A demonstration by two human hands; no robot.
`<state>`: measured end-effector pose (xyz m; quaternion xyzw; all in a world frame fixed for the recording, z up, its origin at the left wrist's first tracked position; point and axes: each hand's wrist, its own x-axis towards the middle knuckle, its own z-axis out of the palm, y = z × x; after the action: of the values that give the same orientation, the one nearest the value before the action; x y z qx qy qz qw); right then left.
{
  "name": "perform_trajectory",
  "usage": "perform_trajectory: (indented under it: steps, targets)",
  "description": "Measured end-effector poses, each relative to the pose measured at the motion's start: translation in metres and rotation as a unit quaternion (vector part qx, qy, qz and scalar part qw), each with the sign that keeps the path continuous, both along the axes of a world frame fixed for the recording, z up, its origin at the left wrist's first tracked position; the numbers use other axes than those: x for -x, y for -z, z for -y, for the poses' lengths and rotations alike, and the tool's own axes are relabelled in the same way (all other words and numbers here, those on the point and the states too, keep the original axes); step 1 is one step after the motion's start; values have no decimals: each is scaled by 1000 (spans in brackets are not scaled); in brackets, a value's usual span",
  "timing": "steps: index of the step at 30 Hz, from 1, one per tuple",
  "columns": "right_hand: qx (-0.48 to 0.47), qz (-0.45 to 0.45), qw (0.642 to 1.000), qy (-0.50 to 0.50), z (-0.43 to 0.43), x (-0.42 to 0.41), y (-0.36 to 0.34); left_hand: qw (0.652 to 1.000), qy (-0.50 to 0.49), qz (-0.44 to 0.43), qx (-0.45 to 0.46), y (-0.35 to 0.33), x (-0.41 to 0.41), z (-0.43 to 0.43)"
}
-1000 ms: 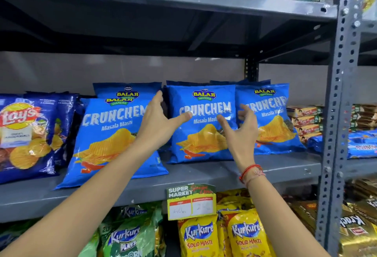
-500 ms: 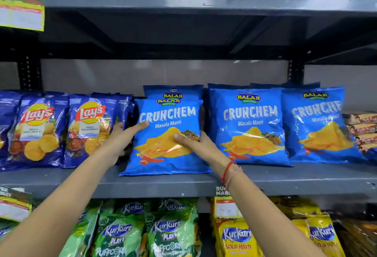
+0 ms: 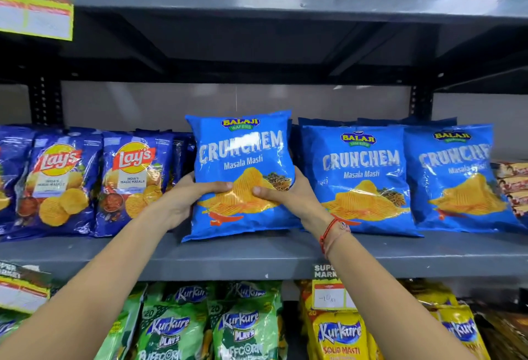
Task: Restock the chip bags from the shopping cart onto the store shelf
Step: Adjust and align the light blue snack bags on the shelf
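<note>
The grey store shelf [image 3: 257,257] in front of you carries blue Lay's bags [image 3: 134,179] marked "India's Magic Masala" at left and two Balaji Wafers "Crunchem Masala Masti" bags [image 3: 360,177] at right. Between them you hold a third Crunchem bag [image 3: 243,159] upright, label facing you, long axis vertical, bottom edge on the shelf. Your left hand [image 3: 183,199] and right hand [image 3: 288,191] grip its sides, fingers [image 3: 220,187] curled across the front.

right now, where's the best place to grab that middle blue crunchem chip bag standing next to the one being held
Take the middle blue Crunchem chip bag by its two side edges, coming straight in from the front. It stands upright facing out on the grey metal shelf, puffy in the middle, so a side pinch avoids crushing chips. The left hand and right hand hold their glossy blue bag likewise.
</note>
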<state>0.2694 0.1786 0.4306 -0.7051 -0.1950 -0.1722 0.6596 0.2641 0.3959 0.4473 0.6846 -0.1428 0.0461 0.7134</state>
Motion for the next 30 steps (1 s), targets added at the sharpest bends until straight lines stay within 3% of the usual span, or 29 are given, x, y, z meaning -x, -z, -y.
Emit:
perform_trajectory:
  steps: [5, 16, 30]
  targets:
    - [5, 5, 999, 39, 4, -11, -3, 998, -3, 64, -5, -9, -17, 7]
    - [86, -7, 990, 115, 5, -15, 12, 999, -20, 35, -30, 11, -41, 4]
    - [138, 18, 977, 164, -2, -3, 10, 993, -58, 70, -69, 14, -40, 2]
